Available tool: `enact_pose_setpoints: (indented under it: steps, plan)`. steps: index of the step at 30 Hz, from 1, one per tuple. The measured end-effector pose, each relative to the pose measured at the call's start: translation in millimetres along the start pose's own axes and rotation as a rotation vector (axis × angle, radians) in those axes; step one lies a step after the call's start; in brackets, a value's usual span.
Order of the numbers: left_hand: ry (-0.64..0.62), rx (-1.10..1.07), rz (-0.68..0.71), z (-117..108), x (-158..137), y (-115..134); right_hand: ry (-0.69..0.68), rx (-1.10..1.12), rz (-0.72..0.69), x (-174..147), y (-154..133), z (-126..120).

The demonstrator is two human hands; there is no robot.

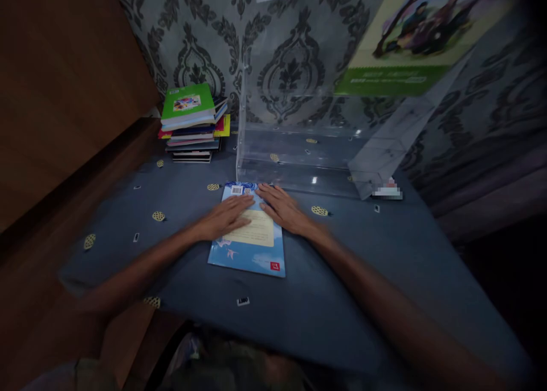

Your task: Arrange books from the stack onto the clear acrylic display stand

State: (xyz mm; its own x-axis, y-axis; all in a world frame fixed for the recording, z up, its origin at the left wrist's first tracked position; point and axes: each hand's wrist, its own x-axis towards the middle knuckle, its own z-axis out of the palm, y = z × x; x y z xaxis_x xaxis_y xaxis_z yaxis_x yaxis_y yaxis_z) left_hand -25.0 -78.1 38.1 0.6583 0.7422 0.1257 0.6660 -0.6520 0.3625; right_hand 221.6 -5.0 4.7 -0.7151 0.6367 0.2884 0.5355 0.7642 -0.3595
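A blue book (pixel 245 257) with a cream text panel and a barcode lies on the cloth-covered table, its far edge close to the clear acrylic rack (pixel 299 174). My left hand (pixel 226 215) rests flat across the book's left and upper part, fingers stretched out toward the right. On its upper right corner lies my right hand (pixel 282 207), also flat, with the fingers pointing up and left. Neither hand grips the book; both palms face down on it. Part of the cover is hidden beneath them.
A stack of books (pixel 190 123), green one on top, stands at the back left. On the acrylic rack's upper right sits a green and cream picture book (pixel 410 43). A small pixelated object (pixel 387 190) lies by the rack's right foot. A wooden panel (pixel 68 83) borders the left.
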Motion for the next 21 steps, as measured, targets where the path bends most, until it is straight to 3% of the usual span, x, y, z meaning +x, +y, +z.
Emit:
enact_pose_setpoints:
  steps: [12,21]
  plan:
    - [0.081,0.064,-0.037,5.4,-2.4,-3.3,-0.012,-0.032,0.022,0.1,-7.9,-0.1]
    - [0.190,0.018,0.005,10.3,-2.6,-8.0,-0.064,-0.036,-0.053,-54.8,-54.0,-6.7]
